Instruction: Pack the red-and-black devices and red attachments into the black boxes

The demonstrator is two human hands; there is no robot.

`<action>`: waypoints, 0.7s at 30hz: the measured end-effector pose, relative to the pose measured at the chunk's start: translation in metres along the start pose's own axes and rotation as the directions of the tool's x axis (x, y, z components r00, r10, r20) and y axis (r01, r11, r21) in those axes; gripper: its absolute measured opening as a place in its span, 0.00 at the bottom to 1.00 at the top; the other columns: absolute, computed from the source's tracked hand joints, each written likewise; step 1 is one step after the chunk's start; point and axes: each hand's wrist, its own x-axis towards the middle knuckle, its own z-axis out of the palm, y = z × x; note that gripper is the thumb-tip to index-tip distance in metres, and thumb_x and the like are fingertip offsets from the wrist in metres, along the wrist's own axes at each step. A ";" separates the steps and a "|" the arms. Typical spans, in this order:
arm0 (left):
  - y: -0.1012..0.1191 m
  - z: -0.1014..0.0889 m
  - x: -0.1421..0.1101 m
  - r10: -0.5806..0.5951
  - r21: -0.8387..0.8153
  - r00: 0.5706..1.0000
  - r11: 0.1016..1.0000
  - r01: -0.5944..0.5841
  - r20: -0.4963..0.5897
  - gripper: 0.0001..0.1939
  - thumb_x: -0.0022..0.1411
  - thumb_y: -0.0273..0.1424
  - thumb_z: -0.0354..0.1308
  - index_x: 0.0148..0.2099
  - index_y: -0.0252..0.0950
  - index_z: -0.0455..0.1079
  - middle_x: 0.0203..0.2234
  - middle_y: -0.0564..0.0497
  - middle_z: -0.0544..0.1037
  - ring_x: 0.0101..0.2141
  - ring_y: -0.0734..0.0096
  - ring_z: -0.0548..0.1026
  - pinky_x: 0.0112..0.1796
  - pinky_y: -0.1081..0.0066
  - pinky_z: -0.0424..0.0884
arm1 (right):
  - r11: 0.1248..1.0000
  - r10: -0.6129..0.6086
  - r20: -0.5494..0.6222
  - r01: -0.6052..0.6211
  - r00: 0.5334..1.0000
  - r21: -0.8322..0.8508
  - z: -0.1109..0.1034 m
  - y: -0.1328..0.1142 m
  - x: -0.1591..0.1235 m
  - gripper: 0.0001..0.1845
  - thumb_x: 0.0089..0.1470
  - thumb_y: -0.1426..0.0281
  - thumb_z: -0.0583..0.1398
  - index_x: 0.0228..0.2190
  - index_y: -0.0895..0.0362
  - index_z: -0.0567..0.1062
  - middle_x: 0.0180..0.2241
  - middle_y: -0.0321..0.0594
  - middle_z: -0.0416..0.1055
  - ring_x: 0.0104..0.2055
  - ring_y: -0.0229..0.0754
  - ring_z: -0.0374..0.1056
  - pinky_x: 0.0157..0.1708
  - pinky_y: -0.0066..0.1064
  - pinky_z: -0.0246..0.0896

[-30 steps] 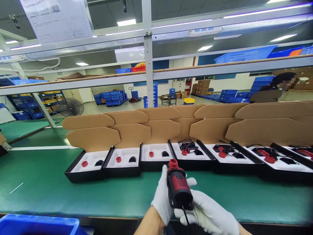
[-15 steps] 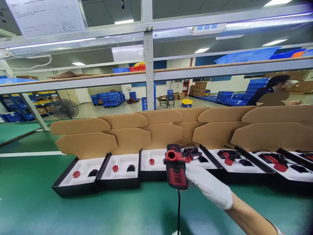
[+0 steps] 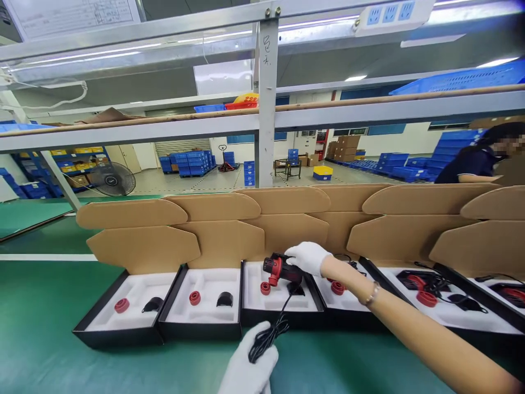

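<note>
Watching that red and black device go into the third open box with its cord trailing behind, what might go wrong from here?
The right hand holds the red and black device over the third box, where a red cap already lies; it might knock that out of place. The black cord, bunched in the left hand, crosses the box's front wall and may snag or get caught outside the box.

Worktop [image 3: 49,339]: green mat, carrying a row of open boxes.
Leftmost box [image 3: 123,306]: white insert with a red ring [image 3: 122,305] and a black part [image 3: 153,304].
Second box [image 3: 203,301]: same contents.
Fan [image 3: 111,179]: standing on the floor behind.
Blue crates [image 3: 186,163]: stacked far back.
Power strip [image 3: 389,12]: mounted overhead.
</note>
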 end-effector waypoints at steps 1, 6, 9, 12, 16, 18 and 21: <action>0.006 0.004 0.002 0.021 0.019 1.000 1.000 -0.021 -0.008 0.36 0.58 0.47 0.60 0.64 0.39 0.59 0.33 0.50 0.78 0.14 0.81 0.61 0.18 0.76 0.57 | 1.000 0.003 0.021 -0.003 1.000 -0.006 0.005 0.000 0.011 0.13 0.58 0.63 0.60 0.35 0.58 0.81 0.35 0.44 0.78 0.44 0.51 0.73 0.48 0.40 0.62; 0.021 0.003 0.006 0.172 0.116 0.985 0.978 -0.171 0.003 0.26 0.61 0.43 0.58 0.59 0.40 0.67 0.47 0.47 0.78 0.41 0.62 0.76 0.47 0.66 0.71 | 0.999 0.024 0.123 -0.020 0.992 -0.034 0.025 -0.005 0.038 0.20 0.64 0.60 0.56 0.34 0.63 0.79 0.36 0.41 0.76 0.45 0.44 0.72 0.52 0.43 0.61; 0.041 -0.013 0.007 0.269 0.229 0.963 0.939 -0.258 -0.017 0.23 0.63 0.45 0.56 0.58 0.44 0.69 0.52 0.50 0.75 0.53 0.57 0.71 0.58 0.60 0.63 | 0.999 0.025 0.173 -0.020 0.985 -0.031 0.022 -0.008 0.035 0.12 0.53 0.64 0.66 0.33 0.61 0.81 0.35 0.50 0.78 0.44 0.54 0.73 0.49 0.48 0.64; 0.081 -0.029 0.010 0.363 0.433 0.930 0.831 -0.350 0.054 0.20 0.64 0.44 0.53 0.56 0.45 0.71 0.50 0.51 0.77 0.51 0.57 0.73 0.55 0.59 0.67 | 0.997 -0.056 0.131 0.048 0.990 0.061 0.005 -0.018 0.010 0.29 0.56 0.53 0.61 0.53 0.57 0.75 0.48 0.52 0.75 0.52 0.58 0.70 0.53 0.46 0.62; 0.140 -0.027 0.042 0.613 0.720 0.769 0.450 -0.528 0.180 0.17 0.70 0.39 0.47 0.57 0.49 0.68 0.50 0.56 0.77 0.47 0.65 0.74 0.50 0.67 0.70 | 0.704 -0.194 0.081 0.082 0.978 0.706 0.000 -0.047 -0.026 0.33 0.55 0.50 0.62 0.56 0.55 0.71 0.47 0.41 0.75 0.47 0.47 0.70 0.52 0.33 0.63; 0.154 -0.014 0.071 0.733 0.840 0.659 0.240 -0.487 0.172 0.19 0.72 0.39 0.43 0.60 0.46 0.65 0.54 0.52 0.73 0.51 0.64 0.71 0.55 0.64 0.67 | 0.420 -0.057 0.079 -0.048 0.995 0.906 0.011 -0.059 -0.033 0.28 0.56 0.50 0.61 0.46 0.60 0.75 0.37 0.42 0.76 0.40 0.45 0.71 0.45 0.34 0.66; 0.140 0.012 0.113 0.715 0.867 0.623 0.048 -0.496 0.317 0.20 0.72 0.40 0.43 0.60 0.43 0.66 0.58 0.49 0.69 0.53 0.58 0.68 0.57 0.58 0.63 | 0.247 0.106 0.113 -0.136 0.988 0.959 0.031 -0.058 -0.045 0.30 0.63 0.48 0.50 0.43 0.62 0.74 0.33 0.44 0.74 0.34 0.42 0.71 0.39 0.35 0.68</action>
